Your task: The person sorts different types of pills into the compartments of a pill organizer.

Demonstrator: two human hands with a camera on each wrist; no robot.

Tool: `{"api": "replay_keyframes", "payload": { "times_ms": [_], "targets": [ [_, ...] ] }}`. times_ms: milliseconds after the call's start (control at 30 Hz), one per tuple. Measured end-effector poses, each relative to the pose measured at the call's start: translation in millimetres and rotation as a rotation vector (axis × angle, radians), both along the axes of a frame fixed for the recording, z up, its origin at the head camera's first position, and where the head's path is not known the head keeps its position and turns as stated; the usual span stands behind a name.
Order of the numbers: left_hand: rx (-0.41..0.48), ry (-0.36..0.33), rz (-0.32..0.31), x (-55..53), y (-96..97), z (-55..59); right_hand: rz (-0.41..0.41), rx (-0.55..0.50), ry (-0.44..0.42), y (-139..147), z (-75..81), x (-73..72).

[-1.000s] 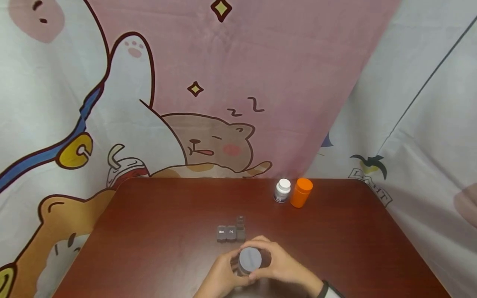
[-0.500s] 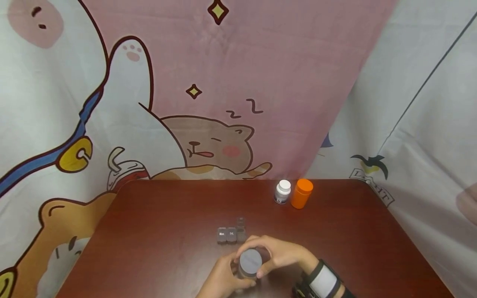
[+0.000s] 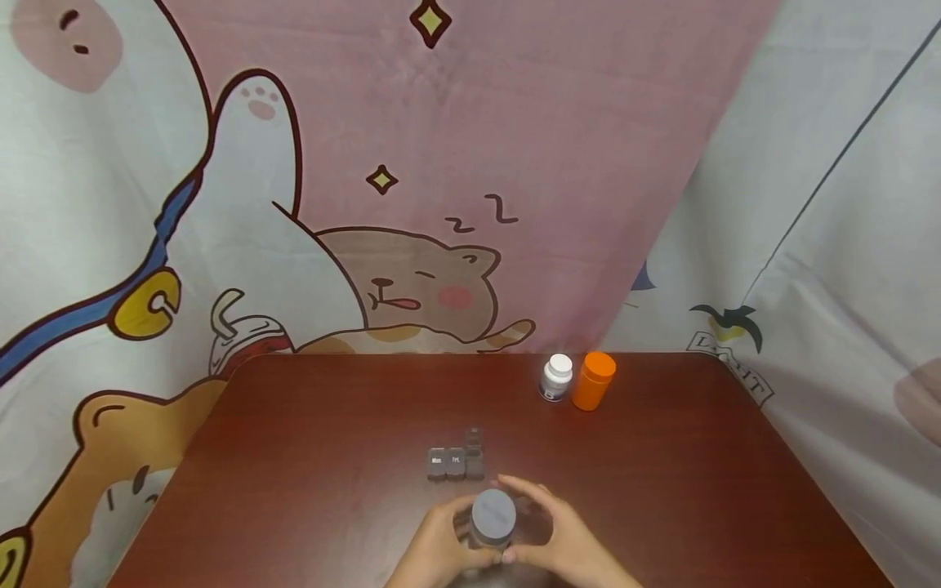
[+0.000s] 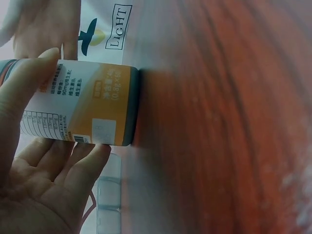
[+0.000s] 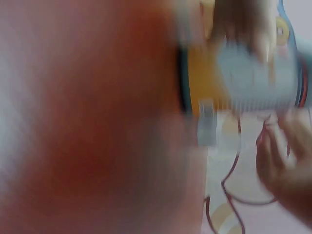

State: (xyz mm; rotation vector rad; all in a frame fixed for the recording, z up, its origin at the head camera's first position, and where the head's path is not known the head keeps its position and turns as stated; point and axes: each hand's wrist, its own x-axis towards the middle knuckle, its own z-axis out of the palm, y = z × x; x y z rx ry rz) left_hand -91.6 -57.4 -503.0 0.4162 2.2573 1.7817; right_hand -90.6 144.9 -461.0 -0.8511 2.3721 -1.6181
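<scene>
In the head view my left hand (image 3: 439, 539) grips a vitamin bottle (image 4: 92, 102) near the front of the table, thumb across its front and fingers behind. The bottle stands upright, with a grey lid (image 3: 493, 514), an orange and white label and a dark base. My right hand (image 3: 555, 535) curves loosely around the right side of the lid, a gap showing between palm and bottle. In the blurred right wrist view its fingers (image 5: 278, 156) are apart from the bottle. Just beyond the hands lies a dark, see-through pill organizer (image 3: 456, 463) marked Mon and Fri, one lid raised.
A small white bottle (image 3: 556, 377) and an orange bottle (image 3: 594, 380) stand side by side at the back right of the dark red table (image 3: 323, 425). A printed cartoon cloth (image 3: 573, 163) hangs right behind the table.
My right hand has loosened from the lid and turned, its wrist swinging back toward the front edge. The left hand keeps its grip on the vitamin bottle, which has barely moved.
</scene>
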Motion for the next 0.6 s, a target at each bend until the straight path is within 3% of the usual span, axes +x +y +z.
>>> {"api": "replay_keyframes", "payload": {
  "times_ms": [133, 233, 333, 433, 600],
  "targets": [
    [0.018, 0.002, -0.007, -0.3, -0.6, -1.9, -0.224, -0.006, 0.011, -4, -25.5, 22.4],
    [0.019, 0.008, 0.001, -0.1, -1.9, -3.6, -0.332, 0.042, 0.088, -12, -45.1, 31.9],
    [0.027, 0.004, -0.001, -0.4, -2.4, -4.3, -0.404, 0.072, 0.153, -20, -51.1, 37.1],
    [0.033, 0.0, -0.011, -0.6, -2.4, -3.8, -0.422, 0.037, 0.137, -26, -40.2, 38.5],
    [0.027, 0.005, -0.01, -0.6, -1.4, -2.3, -0.373, 0.016, -0.01, -29, -18.6, 30.5]
  ]
}}
